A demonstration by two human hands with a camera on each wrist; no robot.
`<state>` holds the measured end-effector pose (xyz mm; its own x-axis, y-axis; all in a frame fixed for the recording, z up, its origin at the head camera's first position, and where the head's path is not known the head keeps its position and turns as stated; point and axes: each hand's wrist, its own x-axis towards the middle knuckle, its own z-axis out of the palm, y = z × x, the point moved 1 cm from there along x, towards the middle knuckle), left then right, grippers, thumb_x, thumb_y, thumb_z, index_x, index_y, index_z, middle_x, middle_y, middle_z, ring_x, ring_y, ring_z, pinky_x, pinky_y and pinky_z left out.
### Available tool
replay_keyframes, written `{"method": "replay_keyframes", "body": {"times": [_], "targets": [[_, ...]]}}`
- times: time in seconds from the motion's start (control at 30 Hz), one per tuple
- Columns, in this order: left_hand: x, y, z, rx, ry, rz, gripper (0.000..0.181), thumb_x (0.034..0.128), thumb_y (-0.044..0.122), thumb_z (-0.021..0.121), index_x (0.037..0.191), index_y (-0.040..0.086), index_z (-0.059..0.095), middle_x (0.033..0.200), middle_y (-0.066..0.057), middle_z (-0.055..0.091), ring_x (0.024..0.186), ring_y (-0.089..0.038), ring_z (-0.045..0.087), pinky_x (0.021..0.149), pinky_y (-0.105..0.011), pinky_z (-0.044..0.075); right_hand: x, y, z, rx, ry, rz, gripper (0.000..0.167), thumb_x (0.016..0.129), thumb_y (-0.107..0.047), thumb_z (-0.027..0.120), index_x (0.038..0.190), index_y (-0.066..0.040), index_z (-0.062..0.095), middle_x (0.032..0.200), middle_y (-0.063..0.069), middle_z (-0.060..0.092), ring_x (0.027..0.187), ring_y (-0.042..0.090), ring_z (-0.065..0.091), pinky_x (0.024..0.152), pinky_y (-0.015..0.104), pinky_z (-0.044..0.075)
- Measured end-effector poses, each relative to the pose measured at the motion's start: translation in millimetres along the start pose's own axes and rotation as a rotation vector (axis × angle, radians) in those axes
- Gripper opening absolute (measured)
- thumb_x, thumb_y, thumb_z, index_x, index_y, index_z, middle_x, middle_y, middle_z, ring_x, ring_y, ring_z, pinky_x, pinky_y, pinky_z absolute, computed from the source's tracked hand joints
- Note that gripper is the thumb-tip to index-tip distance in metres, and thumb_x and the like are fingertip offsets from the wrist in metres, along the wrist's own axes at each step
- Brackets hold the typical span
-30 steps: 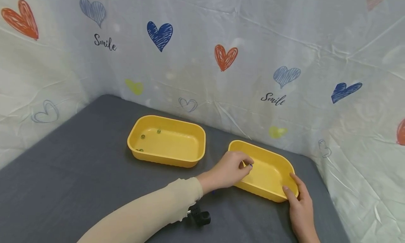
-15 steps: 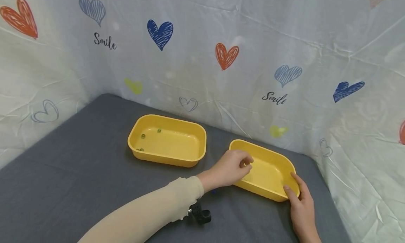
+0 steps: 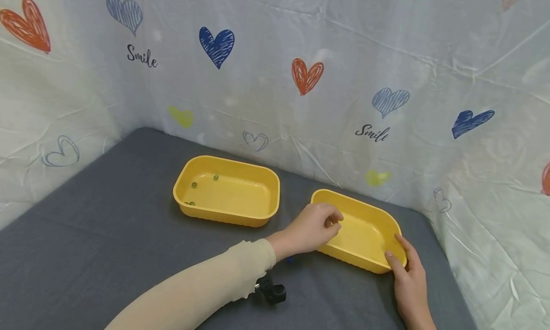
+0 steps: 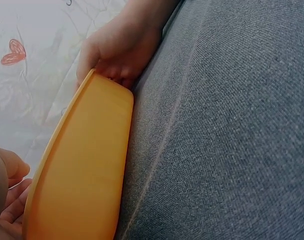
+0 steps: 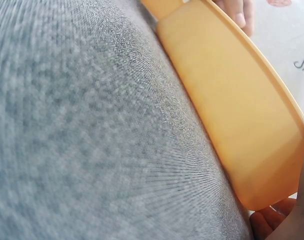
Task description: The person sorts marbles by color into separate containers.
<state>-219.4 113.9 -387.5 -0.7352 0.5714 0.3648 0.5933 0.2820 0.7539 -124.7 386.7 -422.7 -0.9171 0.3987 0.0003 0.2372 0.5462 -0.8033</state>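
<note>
My left hand (image 3: 311, 228) hangs over the near left side of the right-hand yellow tray (image 3: 365, 263), fingers loosely bent, with a small gap between thumb and forefinger. No object shows between these fingers (image 4: 14, 167) in the left wrist view. My right hand (image 3: 410, 282) grips the right end of the same tray, thumb at the near rim and fingers round the outer end. In the right wrist view the tray's side wall (image 5: 232, 100) stands on the cloth. What lies behind the left hand in the tray is hidden.
Another yellow tray (image 3: 232, 219) stands to the left, holding several small green beads (image 3: 194, 185). A black device (image 3: 274, 293) juts out below the left sleeve. Near it is a small blue spot (image 3: 290, 260). A white heart-printed curtain (image 3: 275, 105) borders the grey tabletop (image 3: 129, 215).
One second ago a small dark blue thing showed between the left thumb and forefinger; it is out of sight now and the fingertips are slightly apart. The right hand has kept its grip.
</note>
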Motion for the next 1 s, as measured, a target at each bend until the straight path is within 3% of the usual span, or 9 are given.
{"method": "replay_keyframes", "body": {"times": [0.2, 0.6, 1.0], "targets": [[-0.9, 0.6, -1.1, 0.004, 0.0, -0.001, 0.02, 0.1069, 0.011, 0.071, 0.124, 0.003, 0.077, 0.114, -0.002, 0.076, 0.096, -0.006, 0.066, 0.086, -0.017, 0.054, 0.4, 1.2, 0.2, 0.007, -0.003, -0.01, 0.067, 0.116, -0.038, 0.054, 0.173, -0.011, 0.029, 0.178, 0.02, 0.025, 0.162, 0.043, 0.025, 0.129, 0.063, 0.021], [0.2, -0.9, 0.3, -0.011, 0.007, -0.01, 0.026, 0.1077, 0.014, 0.071, 0.13, 0.002, 0.076, 0.112, -0.002, 0.075, 0.095, -0.005, 0.066, 0.086, -0.016, 0.054, 0.3, 1.4, 0.1, 0.014, -0.005, -0.016, 0.067, 0.117, -0.037, 0.054, 0.173, -0.009, 0.029, 0.178, 0.021, 0.025, 0.162, 0.043, 0.024, 0.129, 0.063, 0.02], [-5.3, 5.4, -11.6, -0.03, -0.012, 0.085, 0.023, 0.1086, 0.014, 0.07, 0.129, 0.004, 0.075, 0.117, -0.005, 0.075, 0.096, -0.007, 0.065, 0.084, -0.015, 0.053, -1.5, -1.2, -1.0, 0.019, -0.024, -0.014, 0.068, 0.118, -0.038, 0.051, 0.174, -0.012, 0.025, 0.18, 0.02, 0.019, 0.164, 0.042, 0.02, 0.13, 0.063, 0.019]]}}
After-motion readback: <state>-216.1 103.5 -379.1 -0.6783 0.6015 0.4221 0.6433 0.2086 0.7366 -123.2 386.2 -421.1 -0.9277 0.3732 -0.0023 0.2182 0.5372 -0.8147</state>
